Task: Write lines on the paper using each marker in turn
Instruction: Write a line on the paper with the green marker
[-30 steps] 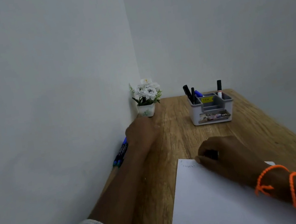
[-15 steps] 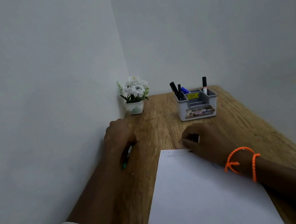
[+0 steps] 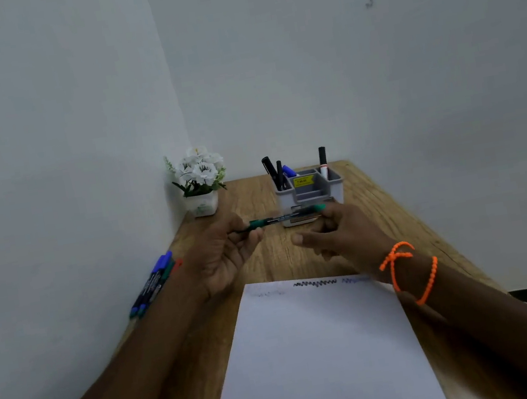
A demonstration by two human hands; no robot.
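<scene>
A green marker point(image 3: 280, 218) is held level above the wooden table, in front of the organizer. My left hand point(image 3: 226, 253) pinches its left end. My right hand point(image 3: 337, 236) holds its green-capped right end with the fingertips; the other fingers are spread. Below the hands lies a white sheet of paper point(image 3: 321, 352). A faint grey line, a black zigzag and a blue zigzag run along its top edge. Several more markers point(image 3: 154, 283) lie against the left wall.
A grey desk organizer point(image 3: 311, 191) with black, blue and white markers stands at the table's far end. A small white flower pot point(image 3: 199, 183) sits in the back left corner. Walls close the left and back. The table point(image 3: 392, 213) edge runs along the right.
My left hand picked a green marker from beside the wall and lifted it to the middle. My right hand left the paper and took the marker's other end. The camera tilted down.
</scene>
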